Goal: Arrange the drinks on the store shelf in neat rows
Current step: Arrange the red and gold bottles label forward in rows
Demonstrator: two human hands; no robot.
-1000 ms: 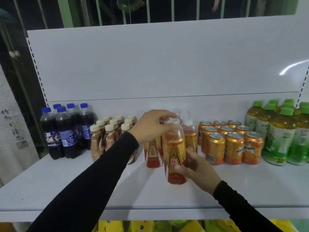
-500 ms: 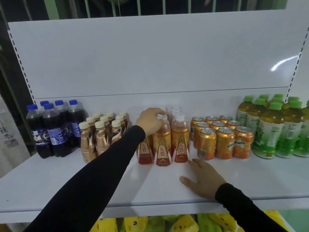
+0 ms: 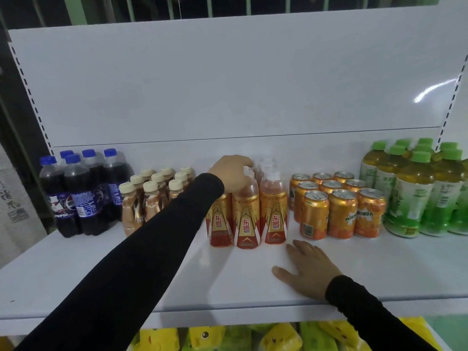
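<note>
Standing upright on the white shelf (image 3: 76, 269), cap up and long axis vertical, the middle gold-and-red bottle (image 3: 246, 219) sits in the near row of its group, touching like bottles on either side. The left hand (image 3: 231, 176) curls its fingers over this bottle's cap and shoulder. The right hand (image 3: 307, 268) lies flat on the shelf near the front edge, fingers straight and slightly spread. Orange cans (image 3: 339, 211) stand just right; cream-capped bottles (image 3: 152, 198) stand left.
</note>
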